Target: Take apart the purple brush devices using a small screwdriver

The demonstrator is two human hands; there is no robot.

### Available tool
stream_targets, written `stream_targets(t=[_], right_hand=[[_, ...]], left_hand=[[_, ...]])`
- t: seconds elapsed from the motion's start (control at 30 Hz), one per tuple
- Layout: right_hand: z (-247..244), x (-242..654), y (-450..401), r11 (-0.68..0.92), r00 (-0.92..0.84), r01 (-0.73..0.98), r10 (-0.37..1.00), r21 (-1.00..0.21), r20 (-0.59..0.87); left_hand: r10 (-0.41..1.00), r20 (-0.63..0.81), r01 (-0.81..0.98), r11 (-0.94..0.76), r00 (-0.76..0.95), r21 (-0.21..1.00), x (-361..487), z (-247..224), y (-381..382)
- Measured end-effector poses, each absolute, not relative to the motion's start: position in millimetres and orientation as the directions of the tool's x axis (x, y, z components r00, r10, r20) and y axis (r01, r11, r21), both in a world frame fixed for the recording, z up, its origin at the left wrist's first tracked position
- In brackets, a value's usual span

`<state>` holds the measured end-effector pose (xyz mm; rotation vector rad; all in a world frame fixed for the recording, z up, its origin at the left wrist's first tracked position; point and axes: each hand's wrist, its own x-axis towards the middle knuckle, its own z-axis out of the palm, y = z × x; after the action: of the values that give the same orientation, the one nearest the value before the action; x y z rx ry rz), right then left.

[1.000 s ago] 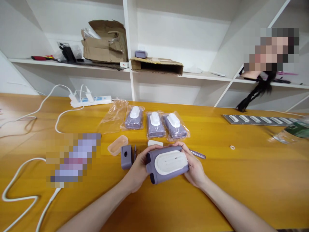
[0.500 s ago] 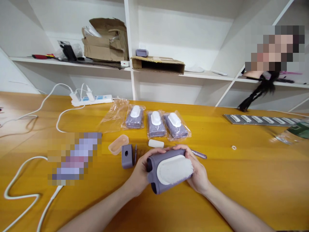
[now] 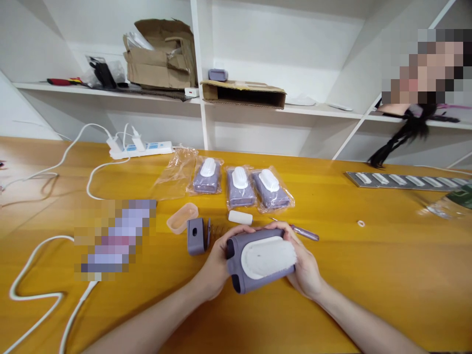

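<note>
1. Hands are gripping a purple device (image 3: 260, 260) with a white oval pad on its face, holding it just above the yellow worktop (image 3: 368, 275); the left hand (image 3: 217, 263) is clamped on its left end and the right hand (image 3: 304, 263) is wrapping its right end and far edge.
2. Just beyond the left hand, a small purple block (image 3: 194, 236) with a round hole is standing on the worktop, with a metal spring (image 3: 217, 230) lying beside it.
3. Behind the block, a pale peach tray (image 3: 181, 218) is sitting slightly to the left.
4. Directly beyond the device, a small white capsule-shaped piece (image 3: 240, 217) is lying near the fingers.
5. Peeking out past the right hand, a slim purple tool (image 3: 304, 232) is resting on the worktop, partly hidden by the fingers.
6. Farther back, three bagged purple devices (image 3: 239, 187) are lying side by side, with an empty clear bag (image 3: 175, 169) to their left.
7. At the far left, a white power strip (image 3: 140, 149) is trailing white cables (image 3: 33, 295) that are looping across the worktop.
8. To the right, well apart from the hands, a tiny white ring (image 3: 361, 223) is lying alone, and a long grey tray of white parts (image 3: 401, 180) is sitting near the far edge.
9. White shelves (image 3: 258, 105) behind are carrying a torn cardboard box (image 3: 162, 56) and a flat cardboard box (image 3: 243, 93).
</note>
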<state>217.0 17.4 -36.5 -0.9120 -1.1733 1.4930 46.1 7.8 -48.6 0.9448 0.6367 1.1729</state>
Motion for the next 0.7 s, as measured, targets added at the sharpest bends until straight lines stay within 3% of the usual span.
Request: stream_targets(t=[0.33, 0.53, 0.6, 0.7], right_hand=[[-37.3, 216.8, 17.8, -0.062, -0.222, -0.273, 0.975, -0.960, 0.000], [-38.8, 222.0, 36.8, -0.181, -0.215, -0.374, 0.971, -0.910, -0.105], [-40.5, 223.3, 41.9, -0.242, -0.206, -0.414, 0.964, -0.877, -0.168], [-47.1, 222.7, 42.8, -0.354, -0.336, -0.361, 0.912, -0.863, -0.234]], left_hand=[[0.964, 0.042, -0.465, 0.088, 0.263, 0.881, 46.9, -52.3, 7.2], [0.906, 0.240, -0.464, -0.056, 0.350, 0.884, 39.1, -44.9, 3.8], [0.862, 0.305, -0.386, -0.141, 0.404, 0.911, 38.5, -43.5, 0.2], [0.807, 0.502, -0.084, -0.503, 0.311, 0.860, 44.3, -43.4, -3.2]])
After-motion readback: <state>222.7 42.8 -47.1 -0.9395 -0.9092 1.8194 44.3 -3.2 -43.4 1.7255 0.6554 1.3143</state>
